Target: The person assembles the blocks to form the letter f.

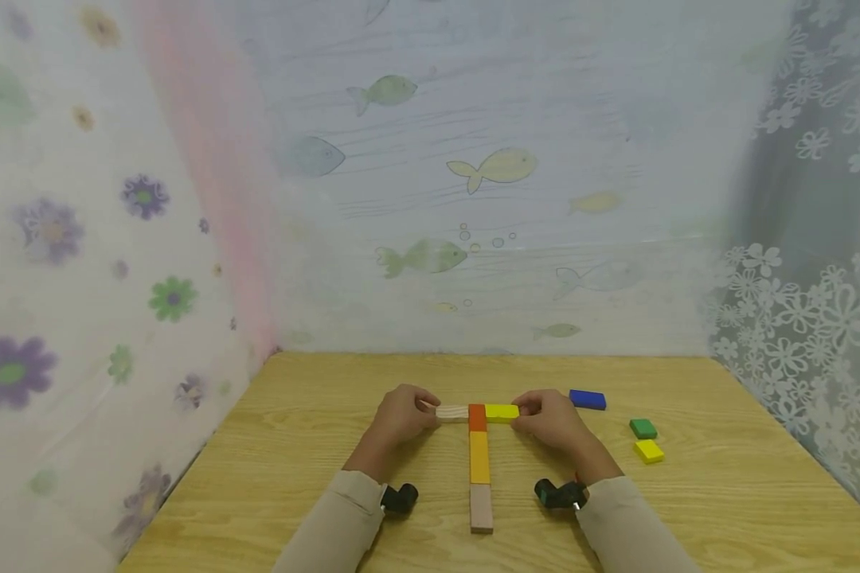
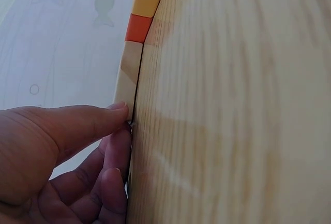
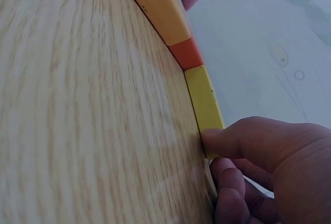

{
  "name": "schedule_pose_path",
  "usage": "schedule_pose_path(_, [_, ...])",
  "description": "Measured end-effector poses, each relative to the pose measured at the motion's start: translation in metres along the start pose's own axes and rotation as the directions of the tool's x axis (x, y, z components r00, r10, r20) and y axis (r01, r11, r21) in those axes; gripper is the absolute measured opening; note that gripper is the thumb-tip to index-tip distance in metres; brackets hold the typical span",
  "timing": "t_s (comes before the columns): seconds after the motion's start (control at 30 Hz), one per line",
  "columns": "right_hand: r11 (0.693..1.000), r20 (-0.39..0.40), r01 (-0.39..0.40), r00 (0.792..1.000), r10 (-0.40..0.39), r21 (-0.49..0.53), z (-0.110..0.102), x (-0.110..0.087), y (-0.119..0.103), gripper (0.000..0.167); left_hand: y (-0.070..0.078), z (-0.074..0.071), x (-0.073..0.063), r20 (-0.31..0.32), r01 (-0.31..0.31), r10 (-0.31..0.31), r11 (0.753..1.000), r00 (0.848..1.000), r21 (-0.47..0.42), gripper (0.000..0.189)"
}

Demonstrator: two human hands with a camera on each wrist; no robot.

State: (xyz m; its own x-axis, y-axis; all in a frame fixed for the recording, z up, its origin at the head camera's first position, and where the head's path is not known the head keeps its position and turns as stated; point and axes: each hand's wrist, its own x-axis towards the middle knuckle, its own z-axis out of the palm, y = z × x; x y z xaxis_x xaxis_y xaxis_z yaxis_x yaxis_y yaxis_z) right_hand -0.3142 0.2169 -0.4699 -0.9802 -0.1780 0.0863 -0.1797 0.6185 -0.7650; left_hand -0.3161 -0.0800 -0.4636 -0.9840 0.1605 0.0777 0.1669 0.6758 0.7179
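Observation:
Wooden blocks lie on the table in a T shape. At the top of its stem is a red-orange block (image 1: 477, 418), with an orange-yellow block (image 1: 478, 458) and a pale wood block (image 1: 481, 508) in line below it. My left hand (image 1: 404, 415) pinches the outer end of a plain wood block (image 2: 129, 74), the left arm of the T. On the other side, my right hand (image 1: 550, 419) holds the outer end of a yellow block (image 3: 204, 100) between thumb and fingers. In both wrist views these two blocks meet the red-orange one.
To the right of my right hand lie a blue block (image 1: 588, 399), a green block (image 1: 643, 429) and a small yellow block (image 1: 648, 451). Curtains with fish and flower prints stand behind and beside the wood-grain table (image 1: 315, 398). Each wrist wears a black camera.

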Motion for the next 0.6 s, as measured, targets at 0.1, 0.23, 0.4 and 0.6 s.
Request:
schedule_pose_path(0.1, [1.000, 0.006, -0.002, 1.000, 0.002, -0.007, -0.0013, -0.0004, -0.0003, 0.034, 0.0019, -0.0006, -0.0008, 0.005, 0.007, -0.007, 1.000, 1.000, -0.001, 0.027])
schedule_pose_path(0.23, [1.000, 0.008, 0.010, 1.000, -0.010, -0.005, -0.0027, 0.0009, -0.0007, 0.034, 0.0042, -0.0019, -0.0007, 0.002, 0.019, -0.019, 1.000, 1.000, 0.000, 0.026])
schedule_pose_path(0.4, [1.000, 0.010, -0.001, 1.000, 0.001, -0.002, -0.0020, 0.0031, 0.0016, 0.032, 0.0046, -0.0029, -0.0013, 0.009, 0.015, -0.015, 1.000, 1.000, 0.002, 0.026])
schedule_pose_path(0.6, [1.000, 0.013, -0.012, 1.000, 0.012, -0.005, -0.0008, 0.0017, 0.0024, 0.031, 0.0017, -0.0013, -0.0015, 0.005, 0.024, -0.024, 1.000, 1.000, 0.006, 0.026])
